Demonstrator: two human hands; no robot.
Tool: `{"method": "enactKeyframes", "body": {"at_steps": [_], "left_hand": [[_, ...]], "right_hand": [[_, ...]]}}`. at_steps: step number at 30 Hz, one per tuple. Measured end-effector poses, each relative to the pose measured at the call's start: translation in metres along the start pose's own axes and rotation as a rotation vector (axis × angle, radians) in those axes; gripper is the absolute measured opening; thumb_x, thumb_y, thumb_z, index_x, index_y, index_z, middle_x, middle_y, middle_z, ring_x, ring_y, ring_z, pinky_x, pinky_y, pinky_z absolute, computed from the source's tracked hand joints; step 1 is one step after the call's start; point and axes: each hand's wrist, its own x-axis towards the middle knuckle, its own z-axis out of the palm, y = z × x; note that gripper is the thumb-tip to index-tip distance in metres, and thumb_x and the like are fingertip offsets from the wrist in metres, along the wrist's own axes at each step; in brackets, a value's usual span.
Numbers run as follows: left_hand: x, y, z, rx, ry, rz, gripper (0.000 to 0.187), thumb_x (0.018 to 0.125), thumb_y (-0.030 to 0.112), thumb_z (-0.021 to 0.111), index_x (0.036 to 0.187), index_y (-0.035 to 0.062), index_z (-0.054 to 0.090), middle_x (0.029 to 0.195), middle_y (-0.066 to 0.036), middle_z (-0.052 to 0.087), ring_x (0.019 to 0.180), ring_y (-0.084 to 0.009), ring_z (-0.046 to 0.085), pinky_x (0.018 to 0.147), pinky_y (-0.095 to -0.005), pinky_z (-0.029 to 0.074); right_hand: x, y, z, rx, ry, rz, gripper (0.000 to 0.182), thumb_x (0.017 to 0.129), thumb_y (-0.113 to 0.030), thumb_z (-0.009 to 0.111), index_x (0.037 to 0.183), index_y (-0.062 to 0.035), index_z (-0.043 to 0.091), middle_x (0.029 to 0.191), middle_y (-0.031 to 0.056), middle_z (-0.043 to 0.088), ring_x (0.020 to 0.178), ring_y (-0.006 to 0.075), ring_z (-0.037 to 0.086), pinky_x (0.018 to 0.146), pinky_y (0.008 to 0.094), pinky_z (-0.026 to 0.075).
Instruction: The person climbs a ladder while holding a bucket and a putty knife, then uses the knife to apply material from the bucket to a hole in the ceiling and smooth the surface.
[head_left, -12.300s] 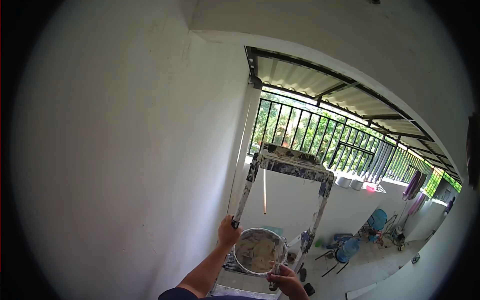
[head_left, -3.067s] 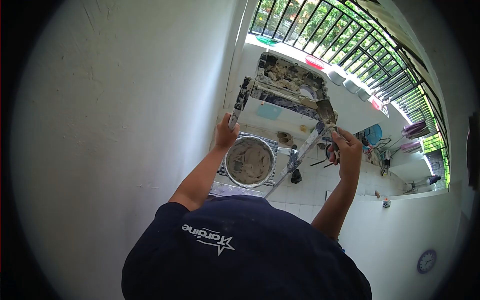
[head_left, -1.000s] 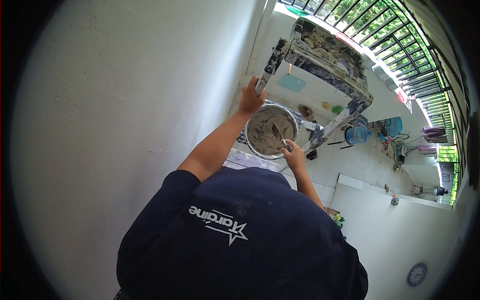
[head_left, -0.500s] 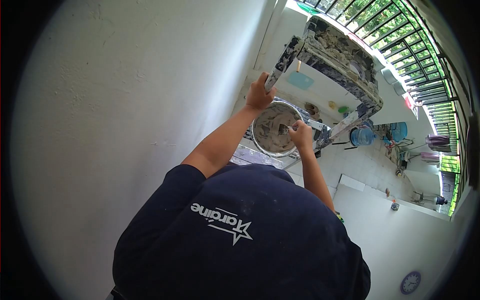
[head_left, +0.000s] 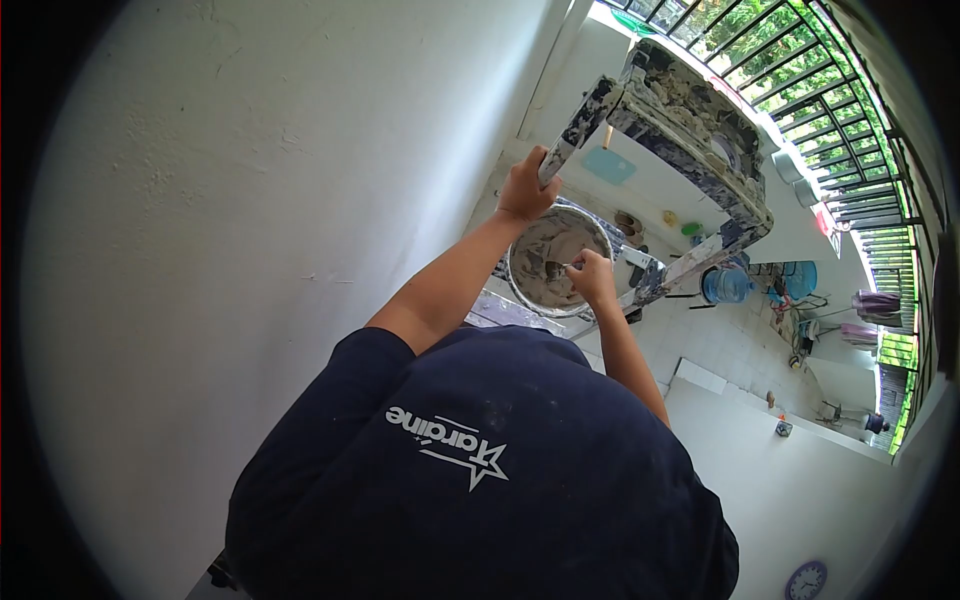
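Bucket (head_left: 556, 262) of grey plaster paste sits on a ladder step just below our hands, at about 1 o'clock from our chest, placed there, we judge, so both hands stay free. Our right hand (head_left: 594, 278) has its fingers closed round the handle of a putty knife (head_left: 553, 268), whose blade dips into the paste near the middle. Our left hand (head_left: 524, 188) is wrapped tight round the ladder (head_left: 690, 110) rail at 11 o'clock from the bucket, apparently steadying us up here. The white wall (head_left: 250, 200) runs close along our left, leaving little room that way. To the right, at 3 o'clock, open air drops to the tiled floor (head_left: 735, 335), where a blue water jug (head_left: 725, 285) stands well below.
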Motion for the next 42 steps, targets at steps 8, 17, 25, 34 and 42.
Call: {"method": "enactKeyframes", "body": {"at_steps": [8,17,25,34,42], "left_hand": [[0.000,0.003,0.001,-0.017,0.023,-0.017,0.026,0.083,0.013,0.063,0.105,0.0041,0.054,0.074,-0.022,0.064,0.074,-0.0462,0.066,0.068,-0.0475,0.053],[-0.001,0.000,0.001,-0.029,0.038,-0.002,0.025,0.083,0.012,0.063,0.106,0.0051,0.055,0.077,-0.021,0.065,0.076,-0.0455,0.067,0.070,-0.0466,0.054],[-0.001,0.007,-0.001,-0.031,-0.011,-0.072,0.028,0.081,0.012,0.063,0.106,0.0055,0.054,0.085,-0.025,0.066,0.084,-0.0488,0.065,0.073,-0.0493,0.053],[-0.001,0.005,-0.001,-0.043,-0.005,-0.043,0.026,0.082,0.011,0.062,0.107,0.0044,0.055,0.080,-0.022,0.065,0.078,-0.0435,0.066,0.071,-0.0447,0.053],[0.000,0.009,-0.001,-0.048,-0.001,-0.049,0.024,0.082,0.010,0.062,0.106,0.0052,0.056,0.080,-0.020,0.066,0.077,-0.0426,0.067,0.071,-0.0441,0.053]], "right_hand": [[0.002,0.003,0.035,-0.193,-0.007,-0.163,0.020,0.075,-0.012,0.073,0.088,0.0029,0.069,0.079,0.0255,0.069,0.076,0.0378,0.070,0.073,0.0433,0.056],[-0.020,-0.023,-0.017,0.188,-0.089,-0.021,0.021,0.081,-0.008,0.078,0.094,0.0061,0.069,0.073,0.0116,0.071,0.058,0.0149,0.070,0.052,0.0295,0.056],[-0.073,-0.019,-0.103,0.670,-0.039,0.072,0.026,0.087,-0.013,0.080,0.106,0.0002,0.067,0.078,0.0056,0.070,0.058,0.0095,0.061,0.053,0.0231,0.045],[-0.177,-0.090,-0.208,0.891,0.706,-0.384,0.049,0.099,-0.010,0.064,0.145,0.0007,0.049,0.120,0.0168,0.068,0.074,0.0102,0.058,0.063,0.0209,0.042],[-0.148,-0.121,-0.194,-0.164,0.952,-0.311,0.043,0.104,-0.017,0.061,0.146,-0.0118,0.056,0.085,0.0060,0.056,0.075,0.0135,0.051,0.068,0.0290,0.045]]}}
